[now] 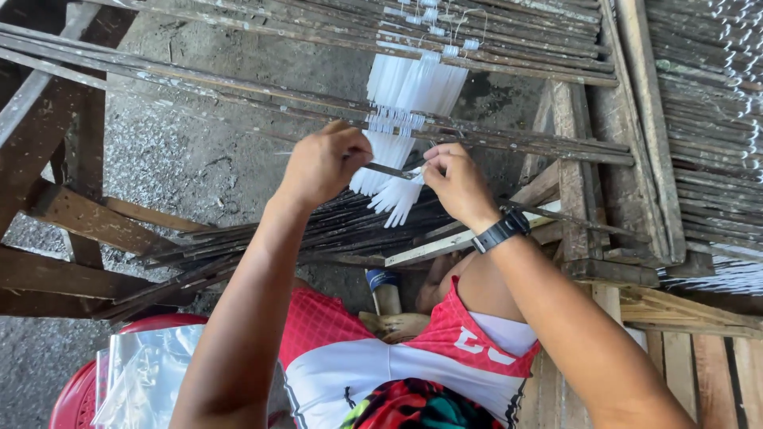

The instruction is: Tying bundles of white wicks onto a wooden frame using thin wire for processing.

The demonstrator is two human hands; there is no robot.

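White strips (395, 163) hang on a thin stick (397, 170) between both hands. Left hand (322, 164) and right hand (457, 181) pinch it closed. Above them, more strips (413, 83) already hang; bare sticks (262, 238) wait below.

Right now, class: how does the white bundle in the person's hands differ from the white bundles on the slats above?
The held bundle hangs low, on a thin stick between the left hand and right hand. The upper bundles hang higher on the slats, untouched. Both are white, translucent strips hanging down.

white strips (409, 87) hang on slats (517, 143); stick bundle (262, 238) below; plastic bag (143, 373) lower left
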